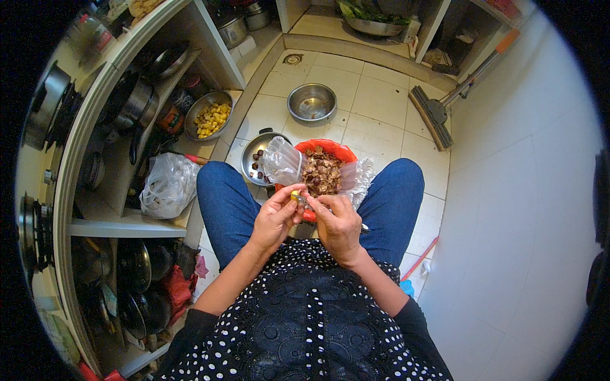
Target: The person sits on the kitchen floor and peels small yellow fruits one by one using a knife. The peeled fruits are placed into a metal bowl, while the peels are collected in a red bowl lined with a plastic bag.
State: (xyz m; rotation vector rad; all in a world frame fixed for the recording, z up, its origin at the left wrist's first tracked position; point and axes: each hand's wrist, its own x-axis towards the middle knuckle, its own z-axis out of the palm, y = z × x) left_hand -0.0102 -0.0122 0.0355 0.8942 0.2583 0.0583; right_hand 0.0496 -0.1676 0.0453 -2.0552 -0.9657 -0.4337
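My left hand [278, 216] pinches a small yellow peeled nut, seemingly a chestnut [295, 194], between thumb and fingers. Against the nut rests the small metal blade [301, 198] of a tool, perhaps a knife, gripped by my right hand [339, 224]. Both hands are above a bin lined with a red plastic bag [339, 147], which holds brown chestnut shells [324, 172]. Left of the bin, a metal pan [250, 151] has several dark brown unpeeled chestnuts in it. A steel bowl [209, 116] of yellow peeled nuts stands further left on the low shelf.
Beyond the bin, a steel basin [312, 102] stands on the tiled floor. A sponge mop [431, 116] leans by the white wall at the right. Shelves with pots [136, 102] and a knotted white plastic bag [169, 185] line the left side. My knees flank the bin.
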